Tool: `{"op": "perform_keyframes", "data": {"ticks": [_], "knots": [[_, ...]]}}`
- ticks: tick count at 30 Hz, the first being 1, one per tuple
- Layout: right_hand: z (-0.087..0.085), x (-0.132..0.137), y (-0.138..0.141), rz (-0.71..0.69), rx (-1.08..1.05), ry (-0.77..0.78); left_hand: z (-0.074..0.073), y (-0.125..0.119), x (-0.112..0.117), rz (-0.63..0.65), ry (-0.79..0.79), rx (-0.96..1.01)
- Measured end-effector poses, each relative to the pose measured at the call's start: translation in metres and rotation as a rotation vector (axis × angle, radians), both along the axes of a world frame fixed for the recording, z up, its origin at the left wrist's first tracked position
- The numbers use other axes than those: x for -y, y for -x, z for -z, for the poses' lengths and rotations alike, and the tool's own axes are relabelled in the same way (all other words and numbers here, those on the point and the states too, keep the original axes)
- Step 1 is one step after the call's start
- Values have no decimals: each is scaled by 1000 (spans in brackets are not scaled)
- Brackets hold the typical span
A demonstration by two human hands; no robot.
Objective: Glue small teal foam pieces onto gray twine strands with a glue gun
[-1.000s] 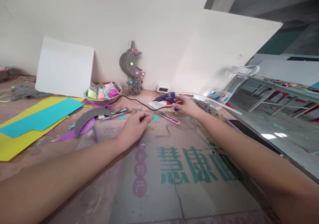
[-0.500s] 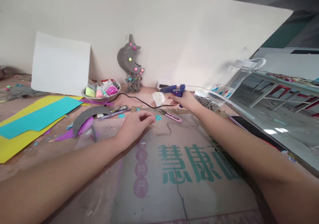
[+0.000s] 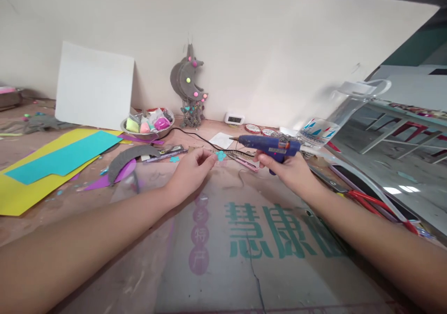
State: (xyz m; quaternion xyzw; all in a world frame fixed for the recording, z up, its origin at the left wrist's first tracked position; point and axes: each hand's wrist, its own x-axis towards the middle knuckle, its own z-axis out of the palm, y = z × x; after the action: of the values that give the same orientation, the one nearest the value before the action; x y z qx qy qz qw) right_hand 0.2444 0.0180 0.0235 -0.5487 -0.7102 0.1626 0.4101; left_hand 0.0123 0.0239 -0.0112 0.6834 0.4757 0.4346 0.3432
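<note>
My right hand is wrapped round the handle of a blue hot glue gun, its nozzle pointing left. Below the nozzle lies a pink-handled snipper or cutter on the table. My left hand is closed in a pinch, thumb against fingers, over the plastic sheet; what the fingertips hold, if anything, is too small to make out. Just past those fingertips is a small turquoise flower shape, with another turquoise flower left of the hand. A white paper square lies behind.
A grey crescent moon ornament hangs on the wall. To the left are a bowl of clay packets, a grey curved piece and turquoise sheet. At right stand a clear plastic jug, red-handled scissors and a phone.
My right hand has lifted the glue gun off the white paper and brought it nearer and to the right. My left hand stays pinched in nearly the same place. The view has shifted slightly.
</note>
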Motion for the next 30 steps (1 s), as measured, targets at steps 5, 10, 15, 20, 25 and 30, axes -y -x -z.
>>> {"op": "perform_keyframes", "data": {"ticks": [5,10,15,20,25,30], "knots": [[20,16,-1,-55,-22,129,2,0,-1,-7,11,-20],[20,24,5,-11,80,179,4,1,-2,-14,-15,-62],[19,24,10,-49,147,178,2,0,-1,-6,-21,-71],[21,22,9,-30,172,166,1,0,-1,7,-12,-59],[22,21,9,-51,154,163,1,0,-1,25,-20,-66],[20,21,9,-54,149,190,1,0,0,29,-14,-72]]}}
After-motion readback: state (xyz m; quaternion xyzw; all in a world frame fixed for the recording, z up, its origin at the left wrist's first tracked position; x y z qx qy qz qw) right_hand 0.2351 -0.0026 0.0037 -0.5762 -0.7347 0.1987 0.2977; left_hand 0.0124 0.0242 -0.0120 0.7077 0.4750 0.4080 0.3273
